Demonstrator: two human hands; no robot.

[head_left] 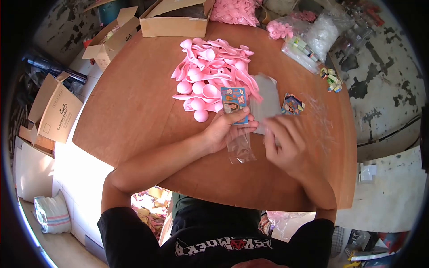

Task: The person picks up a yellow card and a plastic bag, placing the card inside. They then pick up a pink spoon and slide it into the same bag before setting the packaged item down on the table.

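My left hand (225, 129) is closed on a blue printed card (234, 99), the thumb over its lower part, with a small clear plastic bag (240, 151) hanging below the fingers. To the right, my right hand (286, 142) is raised over the table with its fingers curled and blurred; I cannot make out anything in them. Behind the card lies a pile of pink plastic spoons (210, 67). A stack of clear bags (267, 100) rests between the spoons and some printed cards (292, 104).
At the back edge stands an open cardboard box (174, 27), beside a bag of pink pieces (234, 11). Clear packets (300, 54) and a bag of white film (321, 36) lie at the back right. A labelled carton (60, 107) is left of the brown table (129, 107).
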